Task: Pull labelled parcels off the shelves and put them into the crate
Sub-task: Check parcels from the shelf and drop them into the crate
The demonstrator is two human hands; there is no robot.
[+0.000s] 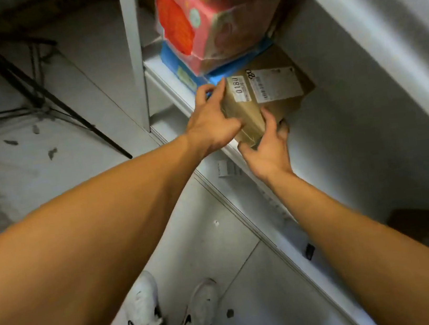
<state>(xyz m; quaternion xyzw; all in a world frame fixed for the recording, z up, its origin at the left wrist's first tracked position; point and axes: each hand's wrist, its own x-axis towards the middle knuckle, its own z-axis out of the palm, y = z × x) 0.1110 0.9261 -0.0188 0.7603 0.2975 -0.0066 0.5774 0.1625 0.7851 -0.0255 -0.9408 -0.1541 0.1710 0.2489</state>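
Parcel position: the brown cardboard parcel lies on the white shelf, held between both hands at its near end.
Left hand: fingers curled over the parcel's left edge, gripping it.
Right hand: clasps the near right corner, thumb on top, fingers seemingly tucked under, though blur hides them.
Parcel look: flat brown box with two white labels; the smaller reads "0180", the larger has fine print too blurred to read.
Long axis: runs from the hands away toward the shelf's back.
Beyond the grip: a pink package stacked on a blue package, just past the left fingertips.
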